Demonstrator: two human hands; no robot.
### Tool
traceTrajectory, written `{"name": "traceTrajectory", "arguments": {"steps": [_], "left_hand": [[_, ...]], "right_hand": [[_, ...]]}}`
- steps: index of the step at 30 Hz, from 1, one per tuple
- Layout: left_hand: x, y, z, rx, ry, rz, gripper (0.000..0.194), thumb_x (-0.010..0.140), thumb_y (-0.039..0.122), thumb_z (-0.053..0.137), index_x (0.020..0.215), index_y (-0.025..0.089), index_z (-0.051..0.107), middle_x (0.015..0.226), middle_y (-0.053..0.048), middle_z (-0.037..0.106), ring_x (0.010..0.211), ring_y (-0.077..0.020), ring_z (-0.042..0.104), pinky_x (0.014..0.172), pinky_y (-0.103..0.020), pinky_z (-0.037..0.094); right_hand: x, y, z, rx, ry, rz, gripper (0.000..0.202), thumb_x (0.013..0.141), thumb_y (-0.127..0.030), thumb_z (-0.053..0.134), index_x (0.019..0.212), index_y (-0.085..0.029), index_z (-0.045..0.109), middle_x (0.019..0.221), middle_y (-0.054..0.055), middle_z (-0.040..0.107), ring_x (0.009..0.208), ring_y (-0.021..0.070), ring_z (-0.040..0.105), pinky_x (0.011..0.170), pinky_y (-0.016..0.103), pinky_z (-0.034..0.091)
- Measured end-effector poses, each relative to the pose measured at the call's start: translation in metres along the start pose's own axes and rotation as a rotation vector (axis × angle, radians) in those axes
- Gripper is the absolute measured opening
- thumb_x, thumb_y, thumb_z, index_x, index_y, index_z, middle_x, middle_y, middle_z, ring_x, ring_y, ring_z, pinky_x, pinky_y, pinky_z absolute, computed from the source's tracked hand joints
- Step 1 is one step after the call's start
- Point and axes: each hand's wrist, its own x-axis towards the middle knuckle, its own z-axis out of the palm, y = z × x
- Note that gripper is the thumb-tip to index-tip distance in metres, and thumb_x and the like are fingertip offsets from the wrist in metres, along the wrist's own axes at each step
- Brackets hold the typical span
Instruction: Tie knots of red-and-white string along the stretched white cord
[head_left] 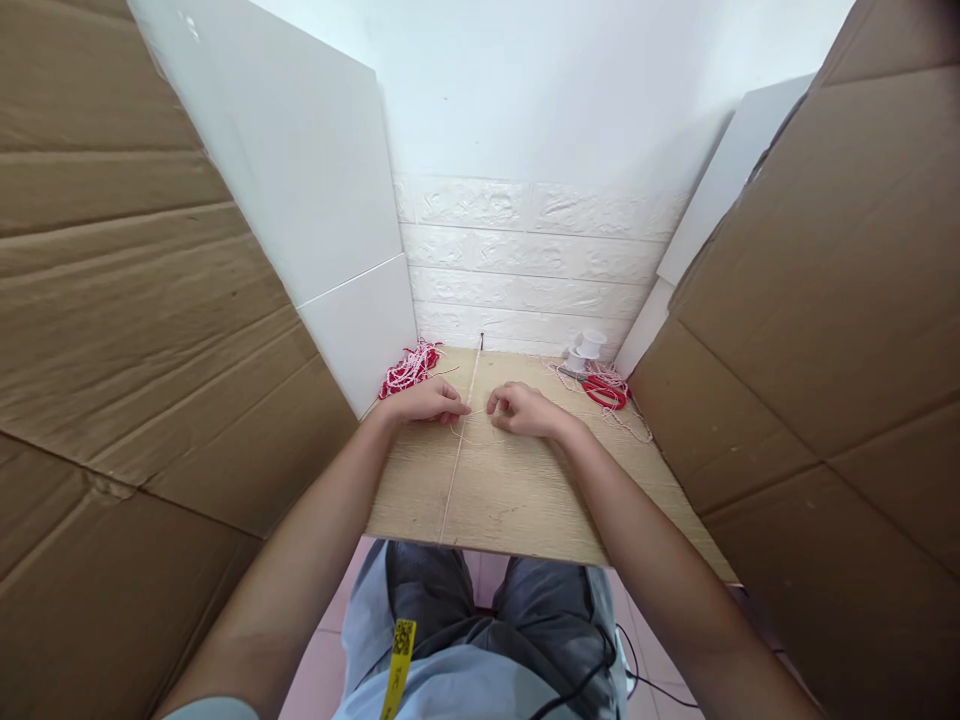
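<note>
A pale cord [454, 478] runs taut over the wooden board from a small dark hook [482, 337] at the back to the front edge. My left hand [435, 401] is pinched at this cord, thumb and forefinger together. Just right of the cord, my right hand [519, 409] has curled fingers near a thin thread [474, 443] that loops across the cord between the hands. Whether the right fingertips hold the thread is too small to tell.
Red and pink-white cords [411, 370] lie at the back left. At the back right are red-handled scissors [604, 391], white spools [592, 344] and loose pink cord [634, 425]. Cardboard walls [840, 330] stand on both sides; a white brick-patterned wall [540, 250] closes the back.
</note>
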Motion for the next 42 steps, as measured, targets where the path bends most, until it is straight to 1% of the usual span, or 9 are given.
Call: {"name": "traceTrajectory", "arguments": {"steps": [6,11,15,18,22,25,28,34,42], "left_hand": [[0.000,0.001,0.000,0.031,-0.008,0.013,0.045,0.072,0.058,0.069,0.064,0.014,0.068,0.054,0.000,0.056,0.047,-0.0086,0.039,0.046,-0.025,0.026],[-0.001,0.003,0.000,0.024,-0.003,-0.025,0.047,0.071,0.060,0.070,0.065,0.014,0.069,0.052,0.000,0.053,0.044,-0.0083,0.037,0.042,-0.026,0.022],[-0.001,0.001,0.000,0.031,0.013,-0.025,0.048,0.070,0.062,0.070,0.061,0.015,0.066,0.051,0.000,0.052,0.043,-0.0084,0.038,0.042,-0.026,0.022],[0.000,-0.002,0.000,0.024,0.018,-0.010,0.048,0.070,0.061,0.071,0.060,0.015,0.063,0.051,0.001,0.051,0.044,-0.0081,0.036,0.042,-0.025,0.022],[0.000,-0.003,-0.001,-0.012,0.012,0.026,0.043,0.072,0.056,0.070,0.062,0.015,0.063,0.051,0.002,0.048,0.044,-0.0079,0.035,0.042,-0.025,0.021],[0.000,-0.002,-0.002,-0.017,0.012,0.054,0.040,0.074,0.053,0.069,0.064,0.014,0.066,0.052,0.001,0.049,0.046,-0.0085,0.037,0.044,-0.025,0.022],[-0.001,-0.003,-0.003,-0.012,-0.007,0.076,0.038,0.075,0.051,0.068,0.065,0.014,0.070,0.051,0.001,0.049,0.048,-0.0091,0.039,0.046,-0.025,0.024],[-0.002,-0.003,-0.005,0.033,-0.016,0.071,0.035,0.073,0.047,0.069,0.064,0.014,0.073,0.050,-0.001,0.054,0.049,-0.0102,0.042,0.047,-0.025,0.027],[-0.002,0.001,-0.002,0.118,-0.054,0.031,0.023,0.067,0.037,0.071,0.067,0.014,0.075,0.053,0.000,0.059,0.050,-0.0103,0.044,0.048,-0.024,0.029]], "right_hand": [[0.004,0.012,0.006,0.064,-0.102,0.086,0.009,0.080,-0.022,0.066,0.086,-0.015,0.069,0.077,0.001,0.064,0.067,0.0108,0.053,0.062,0.021,0.033],[0.005,0.011,0.007,0.156,-0.072,0.030,0.008,0.080,-0.019,0.063,0.084,-0.014,0.068,0.075,0.000,0.060,0.066,0.0102,0.050,0.061,0.021,0.033],[0.001,-0.001,-0.001,0.331,-0.074,-0.053,0.015,0.083,-0.027,0.062,0.086,-0.013,0.067,0.075,-0.001,0.056,0.065,0.0098,0.047,0.060,0.021,0.035],[-0.002,-0.012,-0.004,0.405,-0.141,-0.091,0.020,0.081,-0.032,0.065,0.088,-0.013,0.068,0.068,-0.003,0.053,0.061,0.0096,0.044,0.057,0.021,0.033],[-0.003,-0.021,0.001,0.399,-0.280,-0.126,0.016,0.077,-0.028,0.067,0.085,-0.013,0.069,0.065,-0.004,0.053,0.059,0.0093,0.044,0.055,0.022,0.031],[-0.003,-0.023,0.008,0.345,-0.325,-0.119,0.012,0.076,-0.025,0.068,0.080,-0.014,0.068,0.067,-0.003,0.056,0.059,0.0092,0.046,0.056,0.022,0.033],[-0.003,-0.024,0.011,0.310,-0.317,-0.115,0.011,0.074,-0.025,0.070,0.079,-0.015,0.067,0.069,-0.003,0.058,0.061,0.0094,0.049,0.057,0.021,0.034],[-0.006,-0.027,0.009,0.257,-0.206,-0.100,0.024,0.072,-0.024,0.073,0.094,-0.017,0.066,0.077,-0.003,0.061,0.065,0.0096,0.051,0.058,0.020,0.034],[-0.003,-0.030,0.014,0.208,-0.214,-0.039,0.009,0.077,-0.022,0.068,0.083,-0.016,0.069,0.070,-0.002,0.063,0.061,0.0095,0.051,0.057,0.021,0.033]]}}
